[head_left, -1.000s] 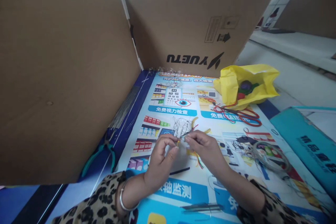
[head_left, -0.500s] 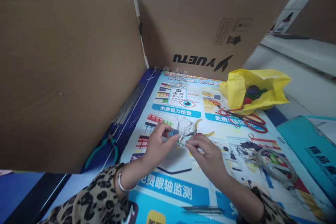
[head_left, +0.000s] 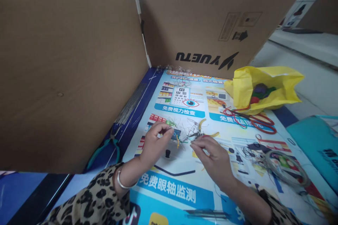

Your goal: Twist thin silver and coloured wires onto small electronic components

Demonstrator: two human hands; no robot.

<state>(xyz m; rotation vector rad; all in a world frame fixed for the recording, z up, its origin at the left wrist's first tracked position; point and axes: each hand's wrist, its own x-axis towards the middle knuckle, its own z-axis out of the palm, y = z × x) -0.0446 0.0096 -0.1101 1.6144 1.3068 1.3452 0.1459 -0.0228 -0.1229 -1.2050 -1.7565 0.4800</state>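
Observation:
My left hand (head_left: pixel 155 144) is closed in a pinch, thumb against forefinger, on thin wire. Opposite it, my right hand (head_left: pixel 212 156) pinches thin wire too, fingertips pressed together. Between the hands hangs a thin wire piece (head_left: pixel 177 141) with yellow and green parts; its exact shape is too fine to make out. Just beyond the right fingers lie pliers with yellow handles (head_left: pixel 202 124), partly behind a loose tangle of fine wire (head_left: pixel 186 128). The printed poster sheet (head_left: pixel 182 165) is under both hands.
Teal-handled pliers (head_left: pixel 92 156) and straight wires (head_left: pixel 130 107) lie at left, beside a tall cardboard panel (head_left: pixel 66 59). On the right are a yellow bag (head_left: pixel 241 91), red-handled scissors (head_left: pixel 268 126), a wire coil (head_left: pixel 303 181) and a teal box (head_left: pixel 314 151). Thin rods (head_left: pixel 207 214) lie in front.
My hands have drawn slightly apart, the left fingertips moving left and up. More of the yellow and green wire piece shows between them. The view has shifted a little.

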